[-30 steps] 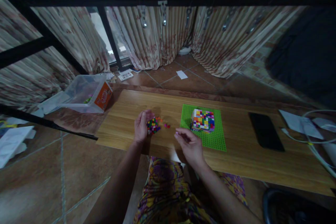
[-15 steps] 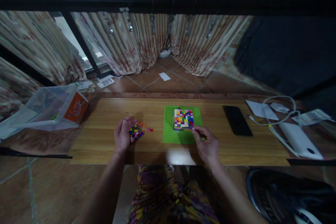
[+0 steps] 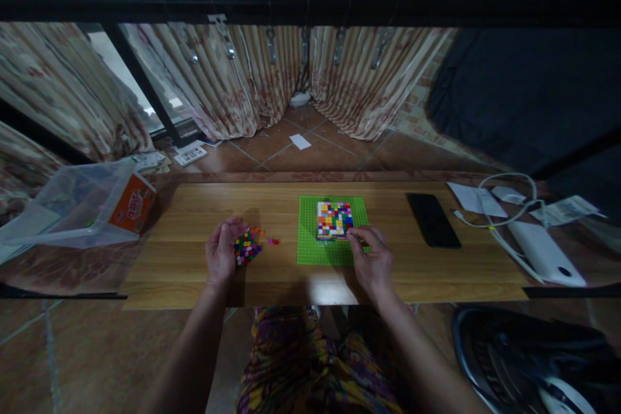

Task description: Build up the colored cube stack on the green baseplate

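Clear tub (image 3: 72, 204) with few bricks (image 3: 90, 223)

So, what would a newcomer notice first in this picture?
The multicoloured block of small bricks stands on the green baseplate at the middle of the wooden table, with the right hand at its near edge. The left hand cups a pile of loose coloured bricks beside it.

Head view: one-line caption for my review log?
Left hand cups loose coloured bricks; right hand touches the multicoloured block on the green baseplate.
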Motion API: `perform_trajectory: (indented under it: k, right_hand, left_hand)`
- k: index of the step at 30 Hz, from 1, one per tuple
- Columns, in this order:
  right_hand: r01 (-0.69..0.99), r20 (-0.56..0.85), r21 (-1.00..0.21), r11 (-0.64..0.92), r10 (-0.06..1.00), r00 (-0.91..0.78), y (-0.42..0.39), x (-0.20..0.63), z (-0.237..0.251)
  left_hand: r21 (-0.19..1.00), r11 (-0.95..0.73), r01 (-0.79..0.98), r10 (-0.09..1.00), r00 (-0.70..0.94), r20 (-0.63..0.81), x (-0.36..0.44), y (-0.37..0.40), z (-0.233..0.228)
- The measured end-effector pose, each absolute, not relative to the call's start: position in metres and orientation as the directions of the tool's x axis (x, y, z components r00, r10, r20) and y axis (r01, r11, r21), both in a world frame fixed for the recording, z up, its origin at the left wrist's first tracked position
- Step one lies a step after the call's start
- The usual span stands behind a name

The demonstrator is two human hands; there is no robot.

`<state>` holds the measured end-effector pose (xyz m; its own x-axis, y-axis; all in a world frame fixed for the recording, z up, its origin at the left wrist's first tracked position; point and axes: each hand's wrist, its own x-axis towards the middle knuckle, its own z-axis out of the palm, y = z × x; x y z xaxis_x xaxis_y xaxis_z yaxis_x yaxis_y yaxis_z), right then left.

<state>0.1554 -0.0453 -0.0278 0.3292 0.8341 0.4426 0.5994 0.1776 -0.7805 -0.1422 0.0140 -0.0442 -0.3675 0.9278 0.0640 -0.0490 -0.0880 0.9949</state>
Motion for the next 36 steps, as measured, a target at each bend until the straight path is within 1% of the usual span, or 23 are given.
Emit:
perform_trajectory:
  k: [10,15,21,25,31,36]
  right_hand:
    - [0.644,0.474,-0.742,0.184,0.824,0.31,-0.0447,0.154,-0.0295]
    - [0.68,0.489,-0.711,0.18,0.821,0.295,-0.0444,0.154,-0.0289]
    - [0.686,0.497,-0.712,0.153,0.799,0.338,-0.0447,0.1493,-0.0307]
    - [0.701,0.511,-0.696,0.156,0.793,0.332,-0.0448,0.1492,-0.0315]
    - [0.662,0.474,-0.739,0.123,0.794,0.381,-0.0484,0.1524,-0.0265]
    - [0.582,0.389,-0.813,0.029,0.771,0.505,-0.0442,0.1554,-0.0263]
  left_hand:
    - [0.994,-0.089,-0.069,0.931,-0.36,0.058,-0.1444,0.0141,-0.0489]
    - [0.994,-0.097,-0.048,0.932,-0.355,0.074,-0.1438,0.0137,-0.0486]
    - [0.994,-0.101,-0.039,0.93,-0.359,0.08,-0.1433,0.0139,-0.0482]
    - [0.994,-0.104,-0.016,0.928,-0.362,0.091,-0.144,0.0145,-0.0496]
    - [0.994,-0.105,-0.018,0.932,-0.35,0.092,-0.1448,0.0148,-0.0508]
    - [0.994,-0.101,-0.032,0.931,-0.356,0.083,-0.1447,0.0151,-0.0518]
